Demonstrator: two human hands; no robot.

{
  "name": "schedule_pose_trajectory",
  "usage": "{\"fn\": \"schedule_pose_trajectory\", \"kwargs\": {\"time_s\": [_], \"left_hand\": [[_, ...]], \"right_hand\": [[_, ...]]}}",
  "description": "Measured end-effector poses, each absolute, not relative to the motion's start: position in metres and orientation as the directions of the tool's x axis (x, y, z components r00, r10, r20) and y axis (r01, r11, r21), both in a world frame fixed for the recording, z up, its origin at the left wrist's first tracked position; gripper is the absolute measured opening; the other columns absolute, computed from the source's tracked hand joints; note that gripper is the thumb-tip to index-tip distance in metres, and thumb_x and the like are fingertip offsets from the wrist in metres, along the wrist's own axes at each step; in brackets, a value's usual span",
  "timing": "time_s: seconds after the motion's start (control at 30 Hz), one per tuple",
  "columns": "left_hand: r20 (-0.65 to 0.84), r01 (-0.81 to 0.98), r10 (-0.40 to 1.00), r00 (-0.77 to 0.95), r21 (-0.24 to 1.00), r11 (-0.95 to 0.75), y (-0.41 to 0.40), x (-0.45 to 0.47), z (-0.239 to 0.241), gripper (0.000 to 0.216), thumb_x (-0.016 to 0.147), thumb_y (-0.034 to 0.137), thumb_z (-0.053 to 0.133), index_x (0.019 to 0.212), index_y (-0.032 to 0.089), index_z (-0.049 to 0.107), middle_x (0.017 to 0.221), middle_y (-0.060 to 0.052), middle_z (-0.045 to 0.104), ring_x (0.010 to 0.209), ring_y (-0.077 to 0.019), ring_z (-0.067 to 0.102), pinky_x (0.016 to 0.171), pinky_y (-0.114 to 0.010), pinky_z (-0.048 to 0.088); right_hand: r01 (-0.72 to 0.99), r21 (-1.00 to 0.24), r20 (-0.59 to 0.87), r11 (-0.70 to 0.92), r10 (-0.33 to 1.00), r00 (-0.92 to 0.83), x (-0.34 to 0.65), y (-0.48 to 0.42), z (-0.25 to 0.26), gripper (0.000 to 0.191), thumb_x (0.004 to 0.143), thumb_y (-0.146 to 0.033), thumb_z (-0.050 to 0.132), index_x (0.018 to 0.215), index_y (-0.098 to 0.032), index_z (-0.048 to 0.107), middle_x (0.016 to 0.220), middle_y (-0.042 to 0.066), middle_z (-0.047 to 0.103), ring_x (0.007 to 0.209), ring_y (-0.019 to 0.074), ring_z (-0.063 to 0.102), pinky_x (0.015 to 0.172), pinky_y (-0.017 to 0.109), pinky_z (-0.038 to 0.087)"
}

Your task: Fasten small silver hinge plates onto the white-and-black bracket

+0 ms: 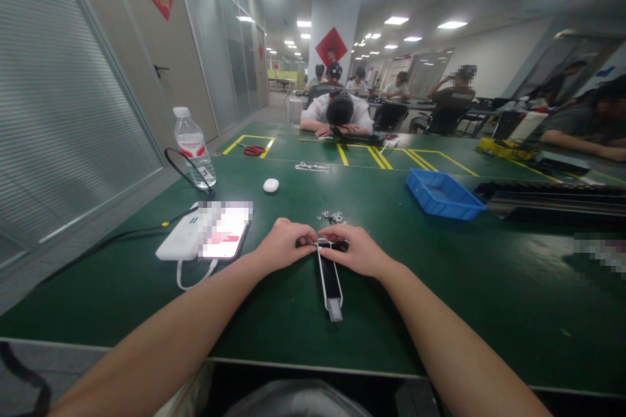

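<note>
A long narrow device (330,277) with a white frame, a black middle and a pale grey tip lies on the green table, pointing towards me. At its far end my left hand (283,245) is closed, thumb and fingers pinched round something small and dark that I cannot make out. From the other side my right hand (360,251) grips the device's top, its thumb along the edge and fingers over the end. Dark material shows under the fingers of both hands. Just beyond them lie several small metal parts (335,217), some ring-shaped.
Left on the table (274,326) are a white power bank (178,234) cabled to a phone (225,234), a water bottle (194,150) and a white earbud-like case (270,186). Red-handled scissors (253,150) lie farther back. A blue tray (443,194) stands right. Across, a person (337,111) leans down.
</note>
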State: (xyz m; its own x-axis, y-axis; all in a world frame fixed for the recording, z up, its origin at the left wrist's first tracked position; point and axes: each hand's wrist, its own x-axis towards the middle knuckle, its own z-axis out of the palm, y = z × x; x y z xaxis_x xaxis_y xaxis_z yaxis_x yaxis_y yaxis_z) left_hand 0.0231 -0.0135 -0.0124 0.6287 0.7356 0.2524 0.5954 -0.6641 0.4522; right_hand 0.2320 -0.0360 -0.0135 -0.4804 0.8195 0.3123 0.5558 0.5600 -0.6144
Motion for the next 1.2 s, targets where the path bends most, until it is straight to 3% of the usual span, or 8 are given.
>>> {"fn": "schedule_pose_trajectory", "kwargs": {"time_s": [0.27, 0.57, 0.73, 0.9, 1.03, 1.2], "left_hand": [[0.25, 0.588, 0.744, 0.619, 0.48, -0.651, -0.013, 0.022, -0.013, 0.021, 0.078, 0.029, 0.063, 0.096, 0.021, 0.061, 0.086, 0.003, 0.07, 0.078, -0.0147, 0.064, 0.089, -0.035, 0.034], [0.257, 0.587, 0.75, 0.609, 0.49, -0.645, -0.02, 0.021, -0.002, 0.044, 0.072, 0.02, 0.055, 0.116, 0.019, 0.053, 0.109, -0.006, 0.065, 0.099, -0.0223, 0.059, 0.094, -0.041, 0.035], [0.254, 0.59, 0.771, 0.584, 0.519, -0.619, -0.017, 0.021, -0.004, 0.059, 0.067, 0.015, 0.05, 0.126, 0.021, 0.044, 0.119, -0.007, 0.061, 0.114, -0.026, 0.05, 0.101, -0.046, 0.03], [0.213, 0.602, 0.787, 0.58, 0.539, -0.589, -0.014, 0.021, -0.01, 0.064, 0.072, 0.016, 0.047, 0.134, 0.021, 0.035, 0.129, -0.008, 0.056, 0.125, -0.0266, 0.044, 0.108, -0.051, 0.02], [0.142, 0.624, 0.79, 0.597, 0.537, -0.568, -0.015, 0.021, -0.008, 0.064, 0.077, 0.02, 0.048, 0.138, 0.02, 0.03, 0.134, -0.01, 0.052, 0.129, -0.0262, 0.041, 0.111, -0.054, 0.013], [0.13, 0.629, 0.777, 0.616, 0.511, -0.585, -0.019, 0.023, -0.004, 0.061, 0.077, 0.02, 0.049, 0.136, 0.022, 0.033, 0.132, -0.009, 0.054, 0.126, -0.0261, 0.044, 0.111, -0.056, 0.013]], "right_hand": [[0.612, -0.62, 0.34, 0.49, 0.871, -0.353, 0.237, -0.032, -0.013, 0.029, 0.083, -0.033, 0.058, 0.104, -0.015, 0.065, 0.092, 0.007, 0.067, 0.08, 0.0164, 0.061, 0.075, 0.032, 0.049], [0.708, -0.59, 0.394, 0.389, 0.903, -0.169, 0.249, -0.018, -0.02, 0.024, 0.086, -0.027, 0.048, 0.1, -0.018, 0.066, 0.1, 0.008, 0.067, 0.091, 0.02, 0.06, 0.084, 0.037, 0.046], [0.701, -0.635, 0.359, 0.326, 0.927, -0.106, 0.256, -0.012, -0.026, 0.032, 0.082, -0.015, 0.046, 0.109, -0.02, 0.063, 0.099, 0.006, 0.069, 0.094, 0.0196, 0.06, 0.089, 0.038, 0.045], [0.671, -0.66, 0.324, 0.337, 0.934, -0.15, 0.258, -0.011, -0.029, 0.043, 0.079, -0.007, 0.045, 0.116, -0.023, 0.059, 0.1, 0.003, 0.069, 0.095, 0.0184, 0.061, 0.092, 0.038, 0.044], [0.742, -0.59, 0.342, 0.319, 0.931, -0.128, 0.262, -0.01, -0.027, 0.041, 0.076, -0.006, 0.047, 0.11, -0.021, 0.063, 0.098, 0.005, 0.068, 0.092, 0.0191, 0.06, 0.088, 0.037, 0.045], [0.863, -0.463, 0.35, 0.204, 0.936, -0.034, 0.274, -0.004, -0.031, 0.029, 0.071, -0.009, 0.056, 0.092, -0.02, 0.072, 0.085, 0.006, 0.065, 0.077, 0.0176, 0.059, 0.076, 0.031, 0.047]]}}
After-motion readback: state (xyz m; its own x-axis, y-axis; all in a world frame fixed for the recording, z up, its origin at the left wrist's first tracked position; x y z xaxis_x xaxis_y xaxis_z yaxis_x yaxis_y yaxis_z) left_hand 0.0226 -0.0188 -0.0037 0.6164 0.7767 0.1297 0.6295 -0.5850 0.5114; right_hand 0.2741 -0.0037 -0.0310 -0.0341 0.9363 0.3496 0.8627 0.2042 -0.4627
